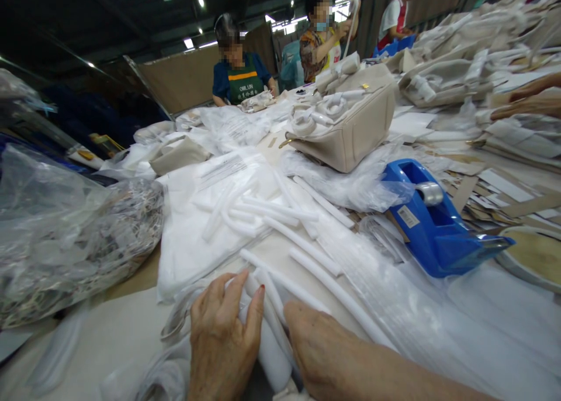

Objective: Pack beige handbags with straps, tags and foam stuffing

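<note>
At the bottom centre, my left hand [225,331] lies over a white foam-wrapped piece [272,357], its thumb and fingers apart and pressing on the wrapping. My right hand [313,342] is just right of it, bent down at the wrist, its fingers hidden behind the back of the hand beside the wrapped piece. White foam tubes [307,243] lie loose ahead of both hands. Some rest on a stack of white plastic bags [188,225].
A blue tape dispenser [432,225] stands right, near a round tin [534,255]. Behind it is a beige handbag [350,129]. A clear bag of patterned pieces [109,237] lies left. Several people work across the table; another person's hands [530,100] reach in at right.
</note>
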Tool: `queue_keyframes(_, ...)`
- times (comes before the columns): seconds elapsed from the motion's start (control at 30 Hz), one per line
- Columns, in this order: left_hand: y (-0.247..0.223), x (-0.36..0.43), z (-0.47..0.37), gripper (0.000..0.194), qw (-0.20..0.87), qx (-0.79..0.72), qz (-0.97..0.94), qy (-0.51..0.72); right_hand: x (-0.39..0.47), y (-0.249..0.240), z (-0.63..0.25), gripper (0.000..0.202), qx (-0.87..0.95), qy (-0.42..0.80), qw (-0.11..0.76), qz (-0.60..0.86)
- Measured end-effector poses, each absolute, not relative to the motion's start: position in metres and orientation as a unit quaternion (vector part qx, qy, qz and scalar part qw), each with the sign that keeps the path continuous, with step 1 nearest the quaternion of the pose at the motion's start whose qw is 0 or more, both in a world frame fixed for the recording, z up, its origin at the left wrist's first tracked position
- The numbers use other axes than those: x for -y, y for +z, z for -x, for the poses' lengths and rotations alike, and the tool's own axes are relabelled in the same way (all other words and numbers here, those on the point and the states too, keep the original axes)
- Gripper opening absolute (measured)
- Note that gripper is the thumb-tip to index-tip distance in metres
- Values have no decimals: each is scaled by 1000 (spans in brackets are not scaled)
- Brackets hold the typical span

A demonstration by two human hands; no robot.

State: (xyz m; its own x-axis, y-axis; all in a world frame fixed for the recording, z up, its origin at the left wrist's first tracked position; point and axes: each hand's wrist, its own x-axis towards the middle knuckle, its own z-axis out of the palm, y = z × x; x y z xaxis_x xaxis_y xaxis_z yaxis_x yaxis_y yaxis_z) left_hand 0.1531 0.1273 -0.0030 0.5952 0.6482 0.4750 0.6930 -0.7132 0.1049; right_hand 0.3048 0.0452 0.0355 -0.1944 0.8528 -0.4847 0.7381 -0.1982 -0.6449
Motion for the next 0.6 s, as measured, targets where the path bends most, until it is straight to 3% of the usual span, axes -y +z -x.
queue_keyframes(0.2, -3, -127, -155, 32, 52, 387, 890, -236, -39, 7, -308, 40, 690, 397, 99, 597)
queue_keyframes(0.33, -3, -127, -156, 30, 76, 374, 894, -236, -37, -11, -307, 49, 695, 351, 153, 609)
queue_keyframes(0.43, -3, -126, -156, 30, 100, 365, 897, -229, -36, -11, -306, 36, 711, 318, 159, 606)
queue_keyframes(0.6, 2, -125, -160, 30, 115, 235, 944, -200, -43, -8, -312, 28, 649, 389, 136, 639)
